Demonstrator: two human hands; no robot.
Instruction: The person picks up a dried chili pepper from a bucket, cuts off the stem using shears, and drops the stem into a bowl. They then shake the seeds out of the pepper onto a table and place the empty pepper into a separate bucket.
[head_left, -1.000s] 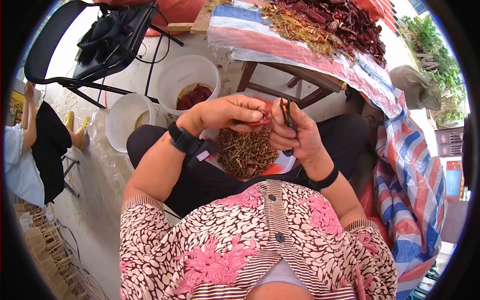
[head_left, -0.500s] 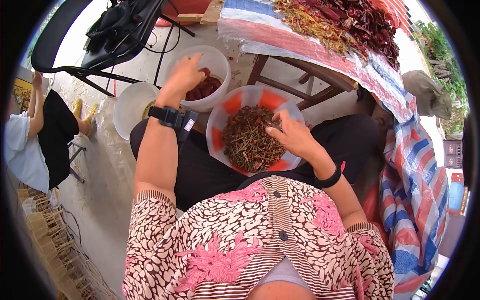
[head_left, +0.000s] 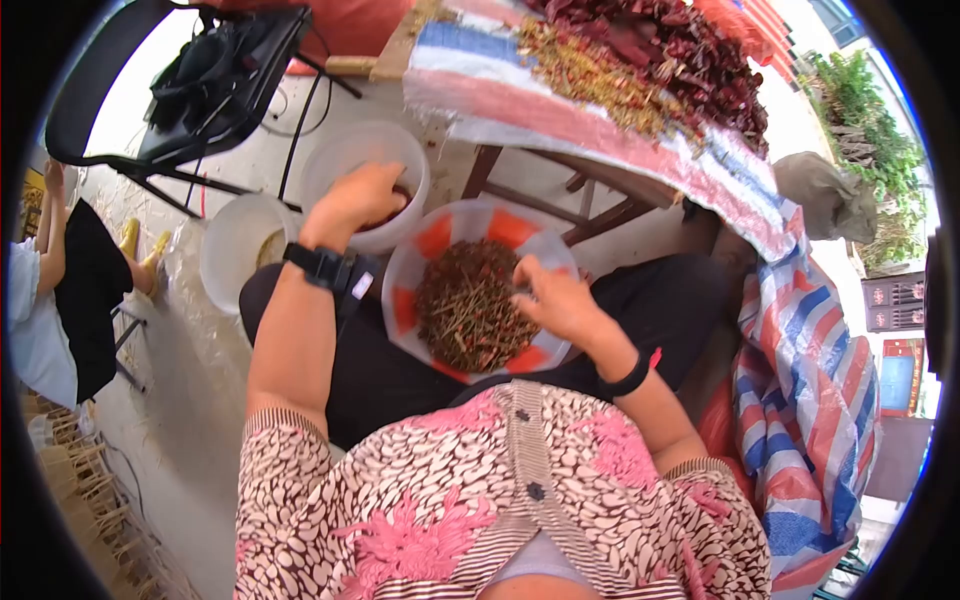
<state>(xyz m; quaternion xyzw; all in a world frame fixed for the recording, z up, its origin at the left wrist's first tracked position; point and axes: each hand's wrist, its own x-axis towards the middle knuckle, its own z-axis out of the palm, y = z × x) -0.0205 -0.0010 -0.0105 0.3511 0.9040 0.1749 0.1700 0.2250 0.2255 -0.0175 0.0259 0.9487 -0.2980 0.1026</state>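
My left hand reaches out over a white bucket holding red chilies. Its fingers hang loosely curved above the bucket, and I see nothing in them. It wears a black wrist strap. My right hand rests on the near right side of a red-and-white bowl on my lap. The bowl is full of dry chili stems, and the fingertips dip into them. The hand is blurred, so anything it holds is hidden.
A second white bucket stands to the left of the first. A wooden table under a striped tarp carries dried red chilies ahead. A black folding chair stands far left, and a person sits at the left edge.
My left hand moved from in front of my chest, where it pinched a red chili, out to the bucket. My right hand, which held scissors then, dropped onto the stem bowl.
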